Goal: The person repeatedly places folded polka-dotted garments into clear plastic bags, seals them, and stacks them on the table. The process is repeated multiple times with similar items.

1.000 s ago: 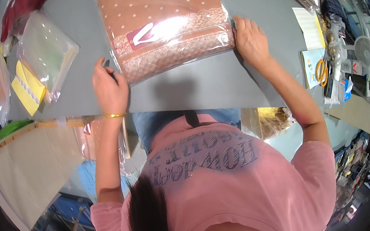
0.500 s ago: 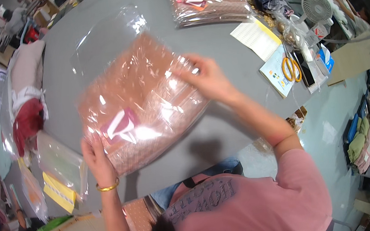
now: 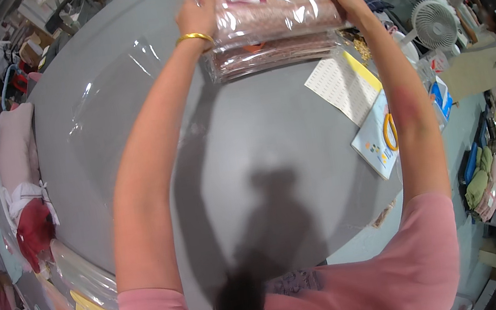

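At the far side of the table I hold a clear plastic bag of folded pinkish-brown cloth by its two ends. My left hand, with a gold bangle at the wrist, is closed on its left end. The right end is gripped by my right hand. Just under it lies a stack of similar bagged cloth, mostly covered by the held bag. Both arms are stretched far forward.
A printed sheet and a light-blue booklet with orange-handled scissors lie near my right forearm. Behind them stands a white fan. Clear plastic film lies left; beyond it are pale rolled cloth and red cloth.
Both hands have carried the bagged cloth from the middle of the table forward and right, over the stack. My arms have straightened out.
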Action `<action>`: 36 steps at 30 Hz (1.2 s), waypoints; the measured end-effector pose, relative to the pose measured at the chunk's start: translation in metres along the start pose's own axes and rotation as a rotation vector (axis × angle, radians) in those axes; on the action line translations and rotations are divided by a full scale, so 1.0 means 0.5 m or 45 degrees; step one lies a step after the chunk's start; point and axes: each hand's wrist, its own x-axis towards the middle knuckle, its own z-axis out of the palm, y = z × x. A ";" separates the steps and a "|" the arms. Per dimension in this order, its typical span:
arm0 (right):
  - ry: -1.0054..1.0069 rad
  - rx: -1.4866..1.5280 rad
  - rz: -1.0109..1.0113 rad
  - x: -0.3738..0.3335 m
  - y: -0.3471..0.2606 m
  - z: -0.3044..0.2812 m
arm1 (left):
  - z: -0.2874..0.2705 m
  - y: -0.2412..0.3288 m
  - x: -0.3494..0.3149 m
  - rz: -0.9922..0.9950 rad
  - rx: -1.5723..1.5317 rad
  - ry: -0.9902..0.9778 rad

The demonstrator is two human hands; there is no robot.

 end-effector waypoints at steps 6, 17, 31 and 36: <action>-0.105 -0.074 0.136 0.038 0.131 -0.008 | 0.031 -0.043 -0.041 -0.372 -0.135 -0.087; -0.206 -0.684 -0.813 -0.364 -0.138 0.125 | -0.778 0.081 -0.675 0.536 0.066 0.456; -2.540 -0.255 -1.055 -1.484 0.090 0.809 | -0.642 -0.488 -1.986 -0.874 1.121 0.382; -2.617 -0.602 -1.154 -1.575 0.241 0.925 | -0.633 -0.525 -2.022 -0.890 0.863 0.532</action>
